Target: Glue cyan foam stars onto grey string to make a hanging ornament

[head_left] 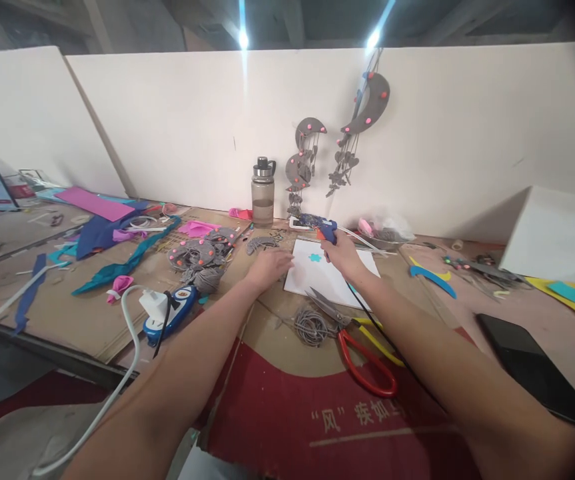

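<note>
My right hand [341, 255] is wrapped round the handle of a blue hot glue gun [328, 230], its nozzle pointing left. Below the gun lies a white sheet [337, 283] with a small turquoise flower-shaped cutout [316, 257] on it. By the sheet's left edge, my left hand [271, 268] rests low with its fingers stretched out and nothing visible in them. A grey crescent piece [262, 244] sits just beyond that hand. Nearer me are large scissors [334, 310] with red and yellow handles, blades apart, and a coil of grey cord [312, 325].
A water bottle [263, 197] stands against the white board. Grey crescent hangings [374, 100] with pink dots hang there. Left are grey yarn pieces [197, 257] and a blue power strip [180, 308] with a white cable. A black phone [532, 363] lies at right.
</note>
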### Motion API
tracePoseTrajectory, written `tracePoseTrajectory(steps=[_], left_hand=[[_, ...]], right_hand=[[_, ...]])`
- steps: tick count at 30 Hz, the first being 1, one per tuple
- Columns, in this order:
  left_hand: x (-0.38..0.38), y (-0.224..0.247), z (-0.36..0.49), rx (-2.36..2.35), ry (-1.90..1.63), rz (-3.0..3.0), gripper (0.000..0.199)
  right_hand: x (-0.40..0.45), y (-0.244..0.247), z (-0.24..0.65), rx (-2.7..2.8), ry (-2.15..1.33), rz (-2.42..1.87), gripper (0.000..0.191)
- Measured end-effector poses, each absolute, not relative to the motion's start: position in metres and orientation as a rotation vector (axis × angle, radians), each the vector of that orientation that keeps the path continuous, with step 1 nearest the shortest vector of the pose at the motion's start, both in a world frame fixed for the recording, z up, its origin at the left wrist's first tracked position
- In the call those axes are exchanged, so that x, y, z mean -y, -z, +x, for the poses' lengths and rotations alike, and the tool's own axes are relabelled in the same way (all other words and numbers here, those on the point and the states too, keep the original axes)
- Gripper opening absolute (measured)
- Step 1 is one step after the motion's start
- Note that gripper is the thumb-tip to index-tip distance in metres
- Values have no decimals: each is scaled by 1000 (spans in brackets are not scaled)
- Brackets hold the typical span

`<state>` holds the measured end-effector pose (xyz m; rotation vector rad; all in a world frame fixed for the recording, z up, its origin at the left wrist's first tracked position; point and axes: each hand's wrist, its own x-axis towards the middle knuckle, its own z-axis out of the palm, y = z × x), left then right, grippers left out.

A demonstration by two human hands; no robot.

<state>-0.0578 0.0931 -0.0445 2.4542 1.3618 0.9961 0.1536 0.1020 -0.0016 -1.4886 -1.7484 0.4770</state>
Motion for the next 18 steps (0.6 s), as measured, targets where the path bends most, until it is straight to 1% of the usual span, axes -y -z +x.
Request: tracePoseTrajectory(steps=[3,5,9,14,18], left_hand=[[-101,41,-73,-1561,-1248,2225,24],[-106,41,-84,-1690,-1316,2122,21],[-113,46,-101,-1810,-1172,2073,16],[-115,50,-103,-1952,-1094,2068,16],[-120,53,-103,-1914,-996,2183,18]], right_hand=[[-110,26,155,1691,-618,-1432,31],[-113,38,157,1691,-625,-1417,35],[-114,49,160,1723,-545,-1439,38],[-107,40,165,1811,-336,-1663,34],[-104,36,169,1847,-270,-1781,35]])
